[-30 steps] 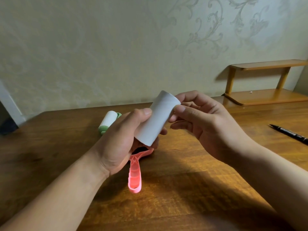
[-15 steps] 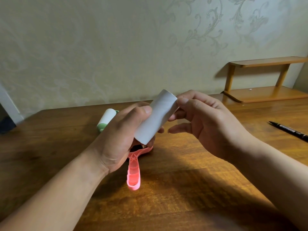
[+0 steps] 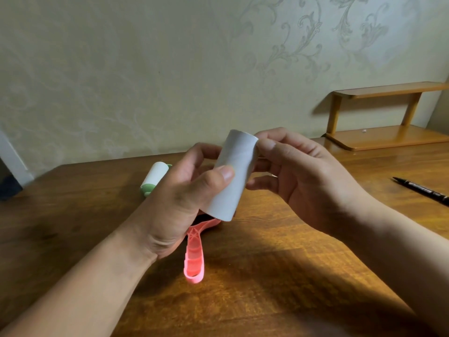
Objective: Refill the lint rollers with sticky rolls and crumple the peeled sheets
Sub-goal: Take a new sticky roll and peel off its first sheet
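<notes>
While the left hand grips it, the roll stands steeper.

The pink roller has its head hidden behind the left hand; the pen is cropped.

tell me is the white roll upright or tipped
Tipped. The white roll slants, its top end leaning right, gripped by the left hand and pinched at the top by the right hand.

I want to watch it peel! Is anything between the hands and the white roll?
Nothing visible stands between them: the left hand grips the white roll low down, and the right hand pinches its upper end.
</notes>
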`<state>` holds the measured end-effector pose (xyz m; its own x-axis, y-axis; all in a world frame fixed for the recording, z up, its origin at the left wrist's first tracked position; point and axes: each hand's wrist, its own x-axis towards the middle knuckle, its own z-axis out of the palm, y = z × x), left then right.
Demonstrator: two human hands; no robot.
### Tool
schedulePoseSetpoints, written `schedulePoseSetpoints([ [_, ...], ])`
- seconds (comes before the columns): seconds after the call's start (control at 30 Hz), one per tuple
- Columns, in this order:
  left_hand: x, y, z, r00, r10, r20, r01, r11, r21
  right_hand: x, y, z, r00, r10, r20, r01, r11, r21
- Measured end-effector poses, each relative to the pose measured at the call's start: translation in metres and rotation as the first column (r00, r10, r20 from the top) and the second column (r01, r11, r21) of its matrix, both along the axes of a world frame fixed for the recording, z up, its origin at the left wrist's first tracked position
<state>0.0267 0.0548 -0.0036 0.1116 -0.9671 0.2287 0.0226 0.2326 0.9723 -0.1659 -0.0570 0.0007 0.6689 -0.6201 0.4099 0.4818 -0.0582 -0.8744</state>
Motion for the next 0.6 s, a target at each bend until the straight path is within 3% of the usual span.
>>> schedulePoseSetpoints([
  [0.23,-0.009,0.001,0.001,0.985,-0.076,-0.156,0.084,0.996,0.04,0.001,0.002,0.002,0.995,-0.084,-0.056,0.088,0.994,0.067],
  [0.33,-0.013,-0.001,0.005,0.963,-0.029,-0.269,0.024,1.0,-0.02,0.001,0.002,-0.001,0.974,-0.167,-0.154,0.177,0.983,0.055],
  [0.4,-0.012,-0.002,0.006,0.943,0.043,-0.331,-0.056,0.998,-0.031,0.0,0.002,-0.003,0.96,-0.141,-0.241,0.146,0.989,0.002],
  [0.47,-0.009,-0.003,0.004,0.949,0.103,-0.297,-0.119,0.992,-0.036,0.0,0.005,-0.004,0.952,-0.043,-0.302,0.027,0.998,-0.054],
  [0.6,-0.007,-0.006,-0.004,0.963,0.266,-0.049,-0.269,0.959,-0.084,0.006,0.013,-0.008,0.935,0.075,-0.346,-0.101,0.993,-0.057],
])
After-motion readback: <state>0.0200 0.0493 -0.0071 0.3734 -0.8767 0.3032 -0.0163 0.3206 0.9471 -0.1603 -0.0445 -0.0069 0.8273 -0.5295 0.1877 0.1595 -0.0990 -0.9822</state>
